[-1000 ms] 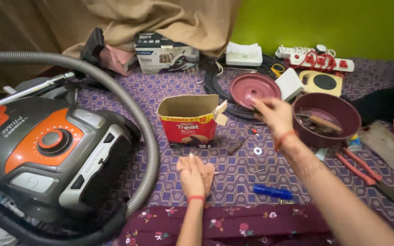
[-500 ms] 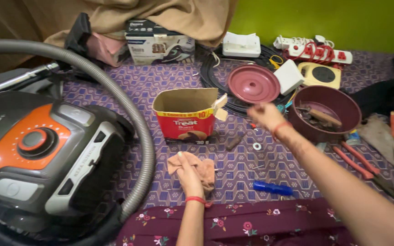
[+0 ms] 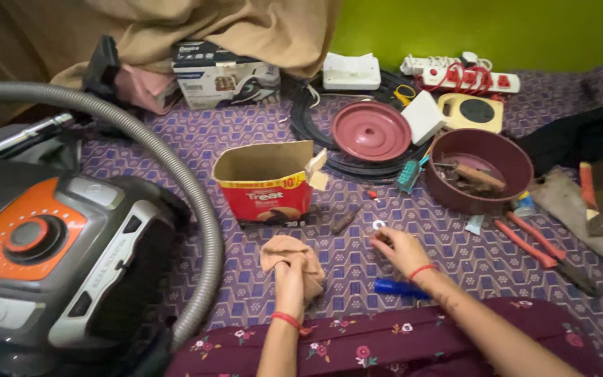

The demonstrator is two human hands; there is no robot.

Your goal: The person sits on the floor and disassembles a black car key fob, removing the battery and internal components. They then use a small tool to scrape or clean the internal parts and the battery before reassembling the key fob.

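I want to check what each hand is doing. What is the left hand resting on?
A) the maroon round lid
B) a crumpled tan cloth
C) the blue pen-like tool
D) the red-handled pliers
B: the left hand lies on the crumpled tan cloth on the purple bedspread, while the blue tool sits apart, by the right hand.

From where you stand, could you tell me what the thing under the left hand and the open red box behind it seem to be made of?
The peach cloth under the left hand looks like soft woven fabric, matte: it bunches in limp folds. The open red box looks like thin cardboard: glossy printed outside, plain brown inside, with bent flaps.
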